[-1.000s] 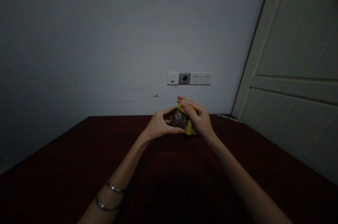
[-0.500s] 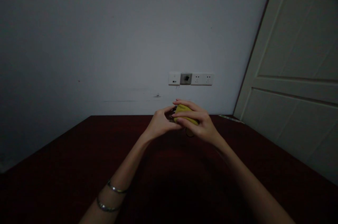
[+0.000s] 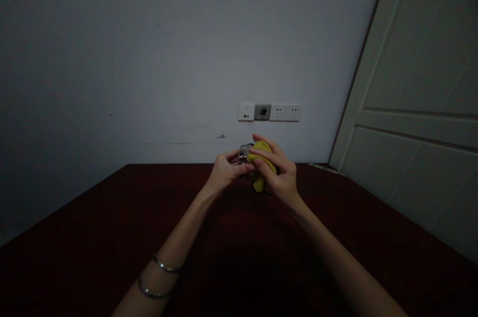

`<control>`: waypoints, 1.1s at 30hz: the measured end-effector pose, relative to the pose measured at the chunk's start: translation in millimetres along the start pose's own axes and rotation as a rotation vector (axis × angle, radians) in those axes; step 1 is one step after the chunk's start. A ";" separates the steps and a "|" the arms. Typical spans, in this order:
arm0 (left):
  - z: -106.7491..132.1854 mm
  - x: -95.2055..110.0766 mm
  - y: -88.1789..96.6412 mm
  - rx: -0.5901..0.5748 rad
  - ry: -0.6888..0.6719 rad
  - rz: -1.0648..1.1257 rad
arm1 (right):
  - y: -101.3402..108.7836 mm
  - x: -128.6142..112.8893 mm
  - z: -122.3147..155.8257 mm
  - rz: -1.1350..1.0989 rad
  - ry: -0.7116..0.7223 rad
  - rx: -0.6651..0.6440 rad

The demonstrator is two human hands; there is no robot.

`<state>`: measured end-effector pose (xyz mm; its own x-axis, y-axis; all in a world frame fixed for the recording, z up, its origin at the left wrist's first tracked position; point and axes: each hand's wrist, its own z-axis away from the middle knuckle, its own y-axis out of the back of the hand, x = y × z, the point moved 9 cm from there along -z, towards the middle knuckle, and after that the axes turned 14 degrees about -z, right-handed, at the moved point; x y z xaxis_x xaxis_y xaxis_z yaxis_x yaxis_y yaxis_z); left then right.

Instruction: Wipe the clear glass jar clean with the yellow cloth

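My left hand [image 3: 226,169] is closed round a small clear faceted glass object [image 3: 244,151], which looks like a glass cup. Its far side is covered. A yellow cloth [image 3: 269,164] is bunched in my right hand [image 3: 283,170], with fingers curled over it. The cloth presses against the right end of the glass, and a fold of it hangs below my fingers. Both hands are held close together above the dark red table [image 3: 231,222]. Two silver bangles [image 3: 153,293] circle my left forearm.
Behind the table rises a pale wall [image 3: 186,58] with a row of sockets and switches [image 3: 269,112]. On the right stands a white panelled door [image 3: 418,82]. A thin printed strip [image 3: 325,169] lies at the table's far right edge.
My right hand has turned and shifted slightly, and the cloth now hangs lower. More of the clear glass shows between the hands. My left hand has moved slightly left.
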<state>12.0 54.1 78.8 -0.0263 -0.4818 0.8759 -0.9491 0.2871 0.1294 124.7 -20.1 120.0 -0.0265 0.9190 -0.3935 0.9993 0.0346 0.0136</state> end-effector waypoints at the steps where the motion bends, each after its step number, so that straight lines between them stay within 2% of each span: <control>1: -0.6 -1.1 0.2 -0.006 0.000 -0.007 | 1.0 1.1 0.2 -0.003 -0.007 0.026; 7: 1.0 -0.3 -6.4 -0.087 -0.015 -0.098 | 15.4 25.6 0.9 -0.034 -0.164 0.185; 12: 1.7 1.7 -7.7 -0.079 0.000 -0.135 | 17.9 31.2 0.7 -0.032 -0.193 0.181; 17: -1.6 -2.1 -3.0 -0.021 0.011 -0.082 | 9.4 27.2 0.0 -0.035 -0.147 0.057; 21: -0.5 -6.5 0.0 0.018 0.062 -0.080 | 2.6 36.9 0.6 -0.122 -0.224 -0.169; 24: 2.4 -8.8 2.5 0.040 0.117 -0.077 | -0.3 39.8 3.6 -0.100 -0.257 -0.307; 28: 4.3 -9.0 2.4 0.016 0.141 -0.093 | -3.5 37.9 6.4 0.015 -0.242 -0.338; 33: 2.7 -10.7 0.6 -0.025 0.142 -0.138 | -4.9 36.3 6.8 0.086 -0.203 -0.275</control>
<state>10.9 57.2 68.3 0.1499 -0.3969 0.9055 -0.9324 0.2478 0.2630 119.1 10.4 99.5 0.0904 0.8271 -0.5547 0.9526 0.0906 0.2904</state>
